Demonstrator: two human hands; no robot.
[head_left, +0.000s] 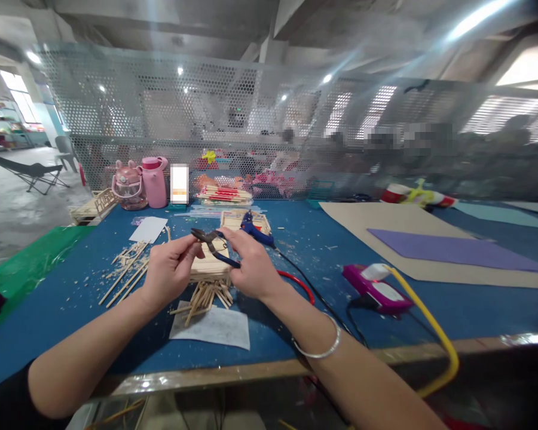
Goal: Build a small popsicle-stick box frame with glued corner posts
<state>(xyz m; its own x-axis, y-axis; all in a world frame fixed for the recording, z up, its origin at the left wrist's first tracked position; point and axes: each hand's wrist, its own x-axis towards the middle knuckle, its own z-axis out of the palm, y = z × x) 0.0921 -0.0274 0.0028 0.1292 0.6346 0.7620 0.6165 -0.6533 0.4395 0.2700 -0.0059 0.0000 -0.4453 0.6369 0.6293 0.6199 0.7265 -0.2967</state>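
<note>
My right hand [252, 266] is wrapped round the blue handles of a pair of pliers [214, 243], whose dark jaws point left. Close to those jaws, my left hand [170, 266] is closed in a pinch; what its fingers hold is too small to make out. Beneath both hands sits a stack of pale wooden pieces [210, 269]. A pile of short wooden sticks [210, 297] lies just in front of it, partly over a white sheet [219, 328]. Longer sticks [128, 280] and broken bits are scattered to the left.
A blue glue gun [254, 230] lies behind my right hand, its black cable running right. A purple power strip [379, 289] with a yellow cable is at the right. Pink bottles [153, 184] stand at the back left. Purple [457, 251] and beige sheets lie back right.
</note>
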